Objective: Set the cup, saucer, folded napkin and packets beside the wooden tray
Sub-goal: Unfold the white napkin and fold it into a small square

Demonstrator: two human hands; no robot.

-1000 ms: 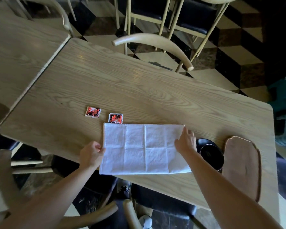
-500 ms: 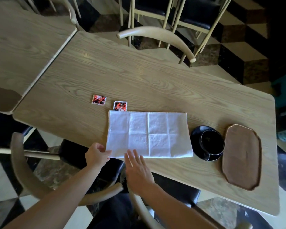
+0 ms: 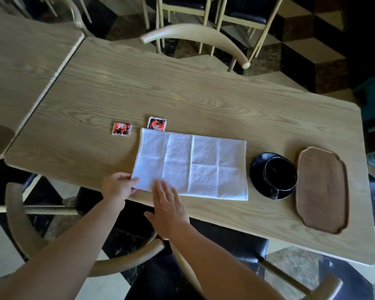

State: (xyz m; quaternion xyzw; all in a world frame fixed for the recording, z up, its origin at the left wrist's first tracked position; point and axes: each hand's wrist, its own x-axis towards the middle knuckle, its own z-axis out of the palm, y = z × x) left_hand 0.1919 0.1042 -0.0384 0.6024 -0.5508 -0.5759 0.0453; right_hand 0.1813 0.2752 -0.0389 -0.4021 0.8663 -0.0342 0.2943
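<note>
The left hand [image 3: 118, 187] pinches the near left corner of the white napkin [image 3: 191, 165] between thumb and fingers, while the right hand [image 3: 169, 204] lies open and flat, fingers spread, its fingertips resting on the cloth's near edge just beside the left hand. The napkin lies spread on the wooden table [image 3: 204, 100], creased into panels but only partly folded; it looks light and limp, so it will likely sag if lifted by one corner and is best taken at two corners or slid flat and folded along its creases. Off its far left corner lie two small red packets: the left packet [image 3: 121, 128] sits clear of the cloth, the right packet [image 3: 157, 123] touches its far edge. Both look light and thin, needing a fingertip pinch. Right of the napkin, well away from both hands, the black cup [image 3: 280, 173] stands on its black saucer [image 3: 258, 169], probably breakable, close against the wooden tray [image 3: 322, 189].
</note>
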